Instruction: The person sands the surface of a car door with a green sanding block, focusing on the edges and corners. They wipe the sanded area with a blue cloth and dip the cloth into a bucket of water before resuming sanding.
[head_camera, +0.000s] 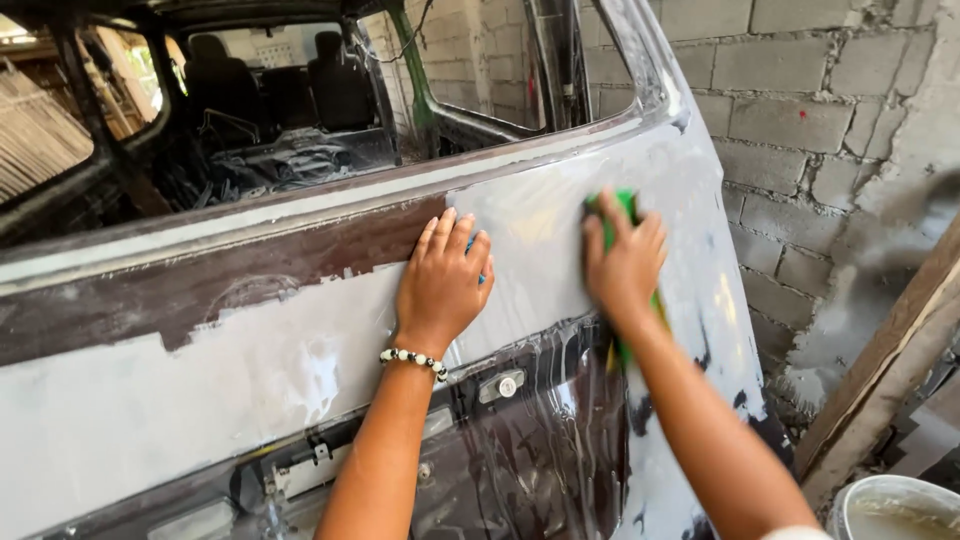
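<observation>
Near right, we see a white bucket (893, 505). Farther in, our left hand (442, 278) lies open and flat on the grey car panel (250, 370), beaded bracelet (412, 359) at the wrist. Our right hand (624, 262) presses a green pad (622, 205) against it. Beyond, seats (340, 80) show.
</observation>
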